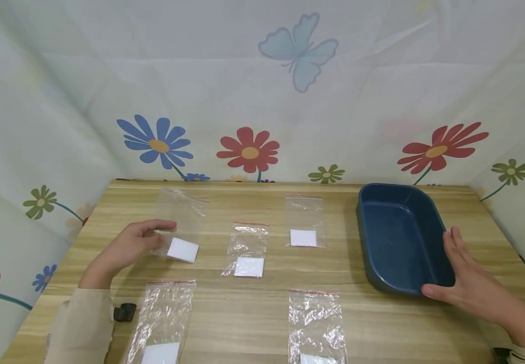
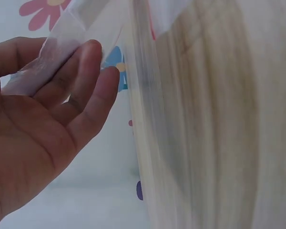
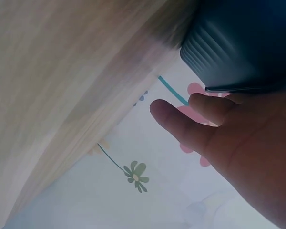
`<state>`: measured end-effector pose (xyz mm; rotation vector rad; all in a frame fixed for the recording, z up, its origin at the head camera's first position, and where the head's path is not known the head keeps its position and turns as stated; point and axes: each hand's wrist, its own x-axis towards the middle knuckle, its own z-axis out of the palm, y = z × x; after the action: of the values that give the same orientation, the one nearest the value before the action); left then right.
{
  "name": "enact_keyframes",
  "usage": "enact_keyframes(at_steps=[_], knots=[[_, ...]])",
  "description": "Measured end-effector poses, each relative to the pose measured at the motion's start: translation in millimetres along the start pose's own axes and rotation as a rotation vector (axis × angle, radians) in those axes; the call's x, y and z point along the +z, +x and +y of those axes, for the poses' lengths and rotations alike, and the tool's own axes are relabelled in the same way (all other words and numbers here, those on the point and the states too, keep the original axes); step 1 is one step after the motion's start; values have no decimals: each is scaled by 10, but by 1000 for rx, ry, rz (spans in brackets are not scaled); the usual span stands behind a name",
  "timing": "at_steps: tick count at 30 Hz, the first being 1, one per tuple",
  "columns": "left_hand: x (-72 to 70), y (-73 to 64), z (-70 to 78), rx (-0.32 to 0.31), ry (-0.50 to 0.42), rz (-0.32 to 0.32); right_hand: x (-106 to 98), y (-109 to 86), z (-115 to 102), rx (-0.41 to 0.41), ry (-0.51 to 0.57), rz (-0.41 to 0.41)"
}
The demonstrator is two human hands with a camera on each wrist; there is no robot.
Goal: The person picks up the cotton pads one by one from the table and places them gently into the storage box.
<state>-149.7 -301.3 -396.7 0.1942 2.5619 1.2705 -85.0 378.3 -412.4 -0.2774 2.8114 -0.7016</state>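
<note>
Flowered curtain (image 1: 198, 76) behind wooden table (image 1: 235, 318). Hands apart: left hand (image 1: 141, 240) pinches clear bag (image 1: 187, 217), white card (image 1: 183, 250) inside; right hand (image 1: 476, 285) rests straight-fingered against blue box (image 1: 400, 242). Likely best: firm pinch, box steady.

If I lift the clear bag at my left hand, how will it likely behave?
The clear bag will probably flop, since it looks thin and curves at your left hand. The white piece sits at one end, so that end may hang lower. The bag's shiny surface could feel slippery.
</note>
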Motion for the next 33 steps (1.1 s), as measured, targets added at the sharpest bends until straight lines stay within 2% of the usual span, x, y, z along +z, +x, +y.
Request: enact_keyframes(at_steps=[12,18,26,33], knots=[[-3,27,71,35,17,68,-10,-10,4,-6,23,-23],[6,37,76,51,0,70,-19,8,9,-3,37,-36],[30,14,163,52,-8,95,-30,-4,-24,0,32,-29],[99,29,250,132,-64,115,-20,-3,-25,-11,53,-29]])
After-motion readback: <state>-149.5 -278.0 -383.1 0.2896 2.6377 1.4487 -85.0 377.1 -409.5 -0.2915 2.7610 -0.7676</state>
